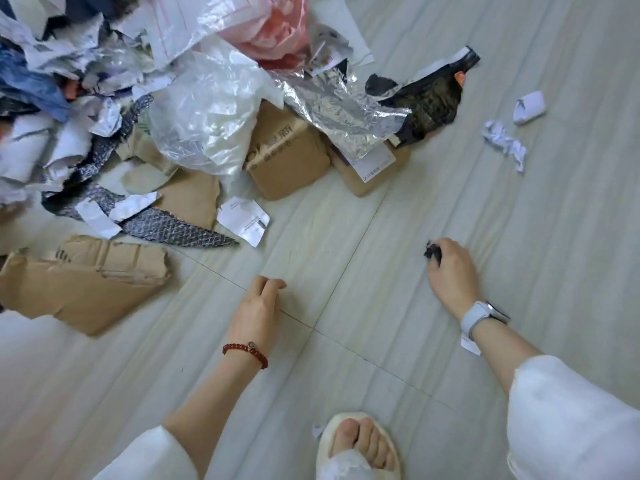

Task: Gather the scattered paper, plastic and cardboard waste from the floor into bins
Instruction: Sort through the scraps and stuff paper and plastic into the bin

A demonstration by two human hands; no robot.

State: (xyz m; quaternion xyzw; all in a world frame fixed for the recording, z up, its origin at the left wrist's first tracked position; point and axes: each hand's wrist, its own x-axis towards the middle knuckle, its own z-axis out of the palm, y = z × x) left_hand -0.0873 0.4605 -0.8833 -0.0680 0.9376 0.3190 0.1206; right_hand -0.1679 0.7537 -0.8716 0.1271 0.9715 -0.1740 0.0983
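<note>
While the right hand (450,268) pinches a dark scrap (433,252) low over the floor (346,237), the left hand (258,306) hangs loosely curled, empty, near torn cardboard (83,285).

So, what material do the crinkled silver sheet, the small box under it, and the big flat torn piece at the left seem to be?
Silver sheet: probably metallised plastic film or foil; shiny, with sharp creases and bright glints.
Small box: brown corrugated cardboard, matte, with printed marks and folded edges.
Flat torn piece: also brown cardboard, matte, with ragged edges and ridged creases.
</note>
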